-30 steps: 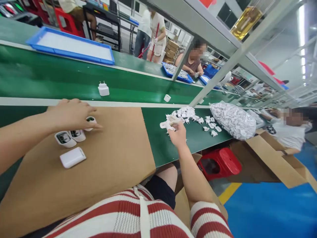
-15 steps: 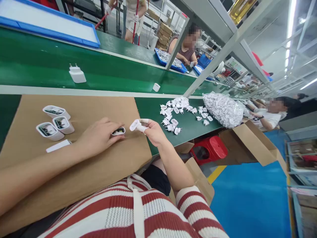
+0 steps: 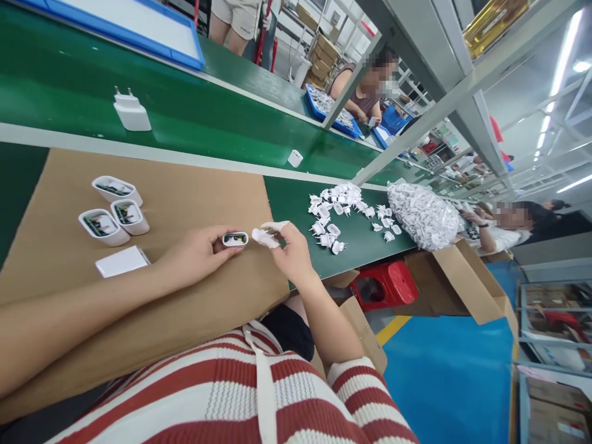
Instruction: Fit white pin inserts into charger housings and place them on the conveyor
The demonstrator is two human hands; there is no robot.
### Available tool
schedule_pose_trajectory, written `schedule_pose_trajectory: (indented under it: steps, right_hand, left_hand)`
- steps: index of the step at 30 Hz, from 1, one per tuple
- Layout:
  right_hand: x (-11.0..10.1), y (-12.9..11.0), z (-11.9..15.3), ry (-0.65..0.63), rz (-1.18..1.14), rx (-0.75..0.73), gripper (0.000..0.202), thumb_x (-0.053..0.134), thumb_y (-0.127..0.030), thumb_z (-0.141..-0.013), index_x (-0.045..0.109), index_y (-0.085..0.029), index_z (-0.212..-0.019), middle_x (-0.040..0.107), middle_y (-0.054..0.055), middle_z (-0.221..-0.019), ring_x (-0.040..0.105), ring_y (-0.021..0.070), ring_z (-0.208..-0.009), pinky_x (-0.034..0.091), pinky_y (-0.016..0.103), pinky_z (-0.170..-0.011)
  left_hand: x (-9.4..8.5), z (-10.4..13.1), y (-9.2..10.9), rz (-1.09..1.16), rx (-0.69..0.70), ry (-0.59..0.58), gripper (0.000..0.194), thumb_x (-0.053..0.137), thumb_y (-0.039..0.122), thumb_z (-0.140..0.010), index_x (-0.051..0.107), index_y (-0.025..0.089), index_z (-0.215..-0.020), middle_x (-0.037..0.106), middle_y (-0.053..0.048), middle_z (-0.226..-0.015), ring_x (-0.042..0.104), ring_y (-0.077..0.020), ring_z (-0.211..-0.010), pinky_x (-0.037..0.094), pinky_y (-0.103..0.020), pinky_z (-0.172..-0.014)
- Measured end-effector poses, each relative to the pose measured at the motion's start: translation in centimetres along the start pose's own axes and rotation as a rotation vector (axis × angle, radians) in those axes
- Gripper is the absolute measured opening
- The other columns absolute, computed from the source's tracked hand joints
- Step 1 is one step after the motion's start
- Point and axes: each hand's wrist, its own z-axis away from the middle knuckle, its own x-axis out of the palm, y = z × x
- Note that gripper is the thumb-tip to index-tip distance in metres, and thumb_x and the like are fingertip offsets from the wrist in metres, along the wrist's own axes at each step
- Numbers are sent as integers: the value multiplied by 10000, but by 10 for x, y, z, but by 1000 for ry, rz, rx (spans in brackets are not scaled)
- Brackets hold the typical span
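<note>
My left hand (image 3: 201,251) is closed around a white charger housing (image 3: 235,239); its open end faces right and shows the circuit board inside. Just to the right, my right hand (image 3: 292,250), with white covers on some fingertips, pinches a small white plug cap (image 3: 261,237). A narrow gap separates cap and housing. Left of my hands, three more open charger housings (image 3: 102,226) stand on the cardboard sheet (image 3: 194,191), circuit boards visible inside. One white housing (image 3: 123,261) lies on its side near my left forearm.
Loose plug caps (image 3: 340,197) are scattered on the green bench, beside a clear bag of caps (image 3: 422,213). A complete charger (image 3: 132,110) and a small white block (image 3: 295,158) sit on the green belt. A slanting metal post (image 3: 416,126) rises at right. Co-workers are beyond.
My right hand has tilted the plug cap, so its broad face no longer shows. The housing in my left hand is more exposed, its open end clearer. The camera view has shifted slightly.
</note>
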Motion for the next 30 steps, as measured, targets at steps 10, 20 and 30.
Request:
schedule_pose_trajectory:
  steps: [10, 20, 30]
  right_hand:
    - [14, -35, -20, -231, 345, -244, 387, 560, -72, -994, 751, -217, -1297, 721, 115, -1165, 629, 274, -1127, 547, 396, -1004]
    - [12, -42, -23, -253, 480, -308, 406, 512, -34, -978, 728, -167, -1295, 705, 130, -1127, 584, 277, -1018, 525, 390, -909]
    - [22, -48, -23, -261, 487, -238, 368, 521, -66, -989, 734, -195, -1259, 699, 99, -1071, 625, 245, -1011, 534, 340, -899]
  left_hand:
    - [-1, 0, -3, 54, 121, 11, 458, 594, 631, -933, 722, 214, -1068, 709, -39, -835, 608, -222, -693, 435, -369, -647]
    - [-4, 1, -2, 73, 149, 0, 407, 600, 587, -950, 699, 228, -1114, 733, -28, -903, 640, -223, -745, 455, -357, -669]
    - [-2, -1, -6, -27, 151, 3, 426, 531, 603, -954, 690, 208, -965, 713, -27, -807, 606, -219, -689, 436, -331, -675]
